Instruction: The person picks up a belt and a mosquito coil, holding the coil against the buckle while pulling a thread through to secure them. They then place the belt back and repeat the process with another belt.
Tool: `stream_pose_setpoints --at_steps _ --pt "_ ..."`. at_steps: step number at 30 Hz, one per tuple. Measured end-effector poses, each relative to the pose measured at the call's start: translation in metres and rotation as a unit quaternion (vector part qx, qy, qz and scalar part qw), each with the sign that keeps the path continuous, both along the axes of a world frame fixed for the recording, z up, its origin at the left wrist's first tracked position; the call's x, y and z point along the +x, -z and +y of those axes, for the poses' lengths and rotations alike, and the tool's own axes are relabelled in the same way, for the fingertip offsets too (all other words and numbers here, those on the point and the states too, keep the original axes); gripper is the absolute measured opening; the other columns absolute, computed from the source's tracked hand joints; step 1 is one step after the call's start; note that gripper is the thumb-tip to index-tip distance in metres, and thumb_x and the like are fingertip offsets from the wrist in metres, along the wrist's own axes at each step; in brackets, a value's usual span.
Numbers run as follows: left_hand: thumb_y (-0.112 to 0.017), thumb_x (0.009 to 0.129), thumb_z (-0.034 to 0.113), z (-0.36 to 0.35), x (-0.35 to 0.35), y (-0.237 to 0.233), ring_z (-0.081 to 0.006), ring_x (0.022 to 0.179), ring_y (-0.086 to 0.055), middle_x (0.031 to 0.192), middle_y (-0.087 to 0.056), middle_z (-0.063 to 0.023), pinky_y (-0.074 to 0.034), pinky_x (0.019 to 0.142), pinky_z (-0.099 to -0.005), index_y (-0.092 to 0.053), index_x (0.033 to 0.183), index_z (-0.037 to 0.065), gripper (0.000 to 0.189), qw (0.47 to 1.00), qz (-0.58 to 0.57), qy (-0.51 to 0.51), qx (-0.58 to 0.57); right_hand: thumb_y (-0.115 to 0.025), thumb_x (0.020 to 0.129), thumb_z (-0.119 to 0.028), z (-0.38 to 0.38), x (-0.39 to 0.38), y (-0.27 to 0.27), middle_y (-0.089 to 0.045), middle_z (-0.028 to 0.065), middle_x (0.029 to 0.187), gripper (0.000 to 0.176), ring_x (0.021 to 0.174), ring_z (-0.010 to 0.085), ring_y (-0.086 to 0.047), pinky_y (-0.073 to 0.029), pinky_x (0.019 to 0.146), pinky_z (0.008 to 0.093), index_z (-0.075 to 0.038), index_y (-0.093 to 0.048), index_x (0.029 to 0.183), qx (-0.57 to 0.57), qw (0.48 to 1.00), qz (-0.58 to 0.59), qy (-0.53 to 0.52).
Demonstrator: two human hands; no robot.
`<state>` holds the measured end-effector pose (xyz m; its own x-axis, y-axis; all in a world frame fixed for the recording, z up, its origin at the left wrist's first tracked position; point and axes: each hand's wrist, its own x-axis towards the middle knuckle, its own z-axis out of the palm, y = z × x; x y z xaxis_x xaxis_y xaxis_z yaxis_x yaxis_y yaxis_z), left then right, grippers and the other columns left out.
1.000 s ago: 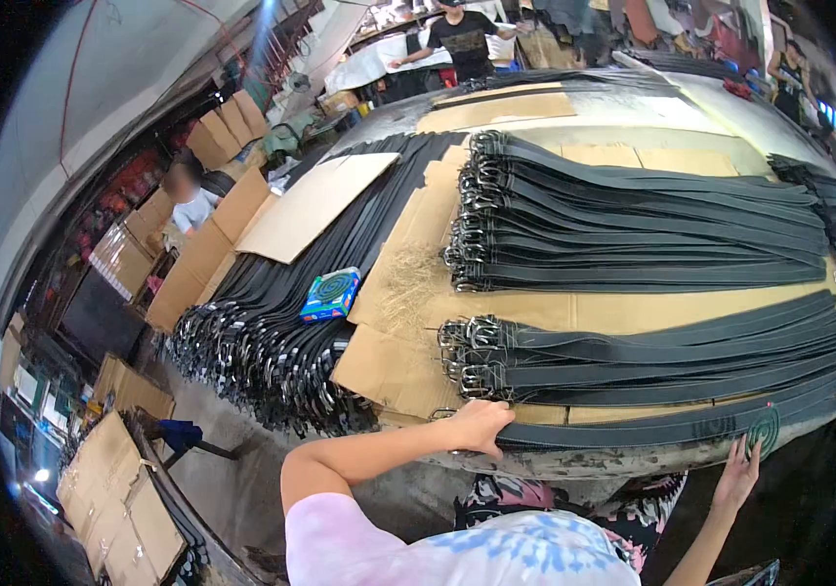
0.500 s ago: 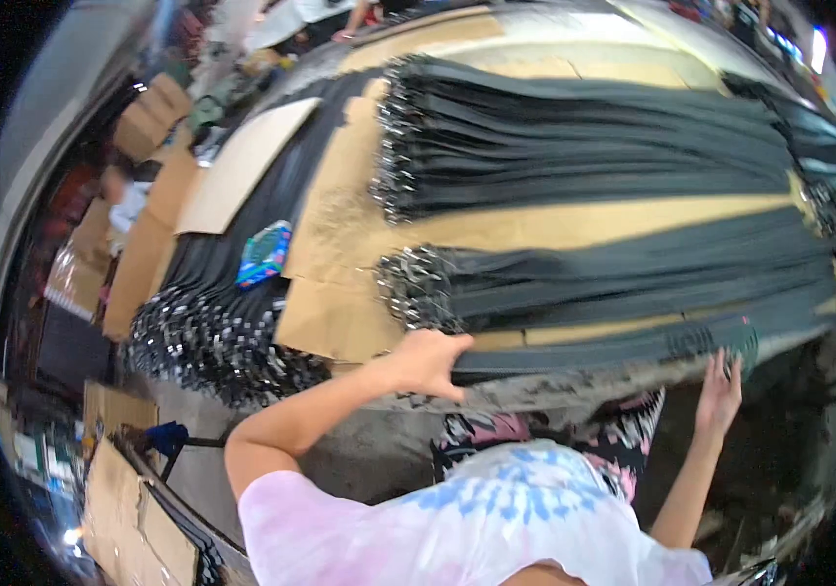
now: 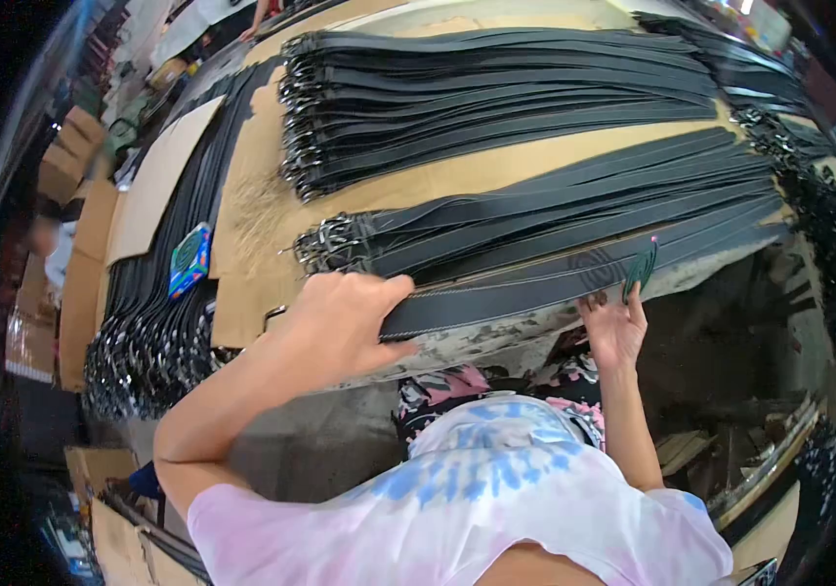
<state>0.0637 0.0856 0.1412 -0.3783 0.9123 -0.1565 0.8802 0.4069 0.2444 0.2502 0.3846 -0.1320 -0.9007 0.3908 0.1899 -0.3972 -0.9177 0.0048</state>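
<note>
A black belt [image 3: 496, 308] with a pale stitched edge lies along the near table edge. My left hand [image 3: 340, 322] is closed over it near its left end, where a metal buckle [image 3: 274, 313] shows beyond my knuckles. At the right, my right hand [image 3: 618, 327] is pinching a thin green spiral that looks like a mosquito coil [image 3: 641, 272], its upper tip pink. The coil stands over the belt and casts a spiral shadow there. Just behind lies a bundle of black belts [image 3: 574, 210], buckles to the left.
A larger belt stack [image 3: 506, 88] lies farther back on cardboard [image 3: 252, 220]. More belts [image 3: 149, 293] hang over the left edge, with a blue-green packet [image 3: 189, 260] and a cardboard sheet [image 3: 164, 186] on top. Buckles [image 3: 818, 234] crowd the right end.
The view has shifted, so the table appears farther left and up. My right hand has turned its palm up and come nearer my left; the coil now stands more upright over the belt.
</note>
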Motion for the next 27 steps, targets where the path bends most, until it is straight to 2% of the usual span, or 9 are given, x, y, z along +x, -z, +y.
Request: stream_pose_setpoints --at_steps 1,3,10,13,17,18,21,25,27 --pt "-0.079 0.074 0.033 -0.002 0.003 -0.004 -0.0371 0.079 -0.066 0.083 -0.068 -0.0168 -0.051 0.07 -0.0443 -0.063 0.104 0.003 0.045 1.0 0.003 -0.006 -0.014 -0.06 0.096 -0.036 0.005 -0.004 -0.018 -0.048 0.0214 0.14 0.043 0.135 0.0389 -0.039 -0.028 0.117 0.0535 -0.008 -0.059 0.128 0.009 1.0 0.001 0.008" --pt "-0.078 0.075 0.032 -0.01 0.008 -0.006 -0.0369 0.081 -0.066 0.085 -0.068 -0.0167 -0.051 0.07 -0.0442 -0.062 0.106 0.004 0.045 1.0 0.009 -0.006 -0.02 -0.055 0.099 -0.034 0.01 -0.013 -0.054 -0.06 0.0199 0.125 0.039 0.126 0.0374 -0.05 -0.036 0.11 0.0541 -0.007 -0.058 0.126 0.008 0.961 -0.203 0.189" --pt "-0.076 0.079 0.034 -0.045 -0.004 -0.016 -0.0359 0.079 -0.066 0.086 -0.066 -0.0155 -0.051 0.067 -0.0458 -0.059 0.109 0.007 0.043 0.998 0.057 -0.012 0.0 -0.047 0.101 -0.039 0.142 -0.005 -0.052 -0.059 0.0253 0.128 0.053 0.114 0.0404 -0.059 -0.045 0.103 0.0538 0.004 -0.05 0.132 0.193 0.873 -0.245 0.375" --pt "-0.078 0.077 0.032 -0.065 -0.037 -0.017 -0.0375 0.09 -0.065 0.097 -0.068 -0.0167 -0.051 0.077 -0.0423 -0.062 0.116 0.004 0.051 0.998 0.047 -0.041 -0.02 -0.049 0.099 -0.038 0.218 0.016 -0.08 -0.055 0.0314 0.128 0.06 0.116 0.0435 -0.057 -0.043 0.106 0.0549 0.008 -0.043 0.137 0.201 0.826 -0.274 0.449" --pt "-0.078 0.077 0.031 -0.077 -0.095 -0.013 -0.0354 0.094 -0.065 0.103 -0.069 -0.0155 -0.051 0.081 -0.0415 -0.062 0.117 0.007 0.049 0.995 0.091 -0.018 0.034 -0.048 0.098 -0.038 0.355 0.054 -0.115 -0.047 0.0339 0.137 0.068 0.126 0.046 -0.048 -0.036 0.11 0.0592 0.013 -0.033 0.142 0.19 0.84 -0.272 0.429" --pt "-0.078 0.077 0.032 -0.073 -0.109 -0.015 -0.0359 0.095 -0.065 0.103 -0.069 -0.0158 -0.051 0.081 -0.042 -0.062 0.117 0.007 0.049 0.996 0.08 -0.029 0.013 -0.045 0.1 -0.04 0.309 0.03 -0.171 -0.045 0.0325 0.141 0.07 0.131 0.0441 -0.045 -0.035 0.112 0.0562 0.015 -0.033 0.141 0.15 0.777 -0.354 0.498" --pt "-0.077 0.079 0.035 -0.047 -0.153 -0.016 -0.0376 0.094 -0.065 0.101 -0.069 -0.0167 -0.051 0.081 -0.0438 -0.063 0.116 0.008 0.048 0.998 0.05 -0.04 -0.013 -0.043 0.1 -0.05 0.361 0.026 -0.195 -0.048 0.0293 0.14 0.074 0.131 0.0384 -0.047 -0.038 0.111 0.0488 0.014 -0.042 0.138 0.262 0.752 -0.352 0.492" --pt "-0.078 0.076 0.04 -0.005 -0.209 -0.004 -0.036 0.086 -0.066 0.09 -0.07 -0.0159 -0.051 0.076 -0.0455 -0.065 0.109 0.01 0.046 0.995 0.103 -0.004 0.002 -0.06 0.091 -0.029 0.384 -0.014 -0.247 -0.055 0.0302 0.126 0.054 0.114 0.0334 -0.058 -0.047 0.099 0.0456 0.011 -0.053 0.126 0.371 0.651 -0.259 0.609" --pt "-0.078 0.076 0.039 0.016 -0.231 -0.006 -0.0368 0.089 -0.065 0.094 -0.07 -0.0166 -0.051 0.078 -0.0451 -0.064 0.112 0.009 0.049 0.997 0.079 -0.013 -0.021 -0.064 0.089 -0.024 0.416 -0.035 -0.263 -0.057 0.0304 0.122 0.05 0.11 0.0322 -0.06 -0.05 0.096 0.0447 0.011 -0.056 0.123 0.397 0.615 -0.236 0.639"
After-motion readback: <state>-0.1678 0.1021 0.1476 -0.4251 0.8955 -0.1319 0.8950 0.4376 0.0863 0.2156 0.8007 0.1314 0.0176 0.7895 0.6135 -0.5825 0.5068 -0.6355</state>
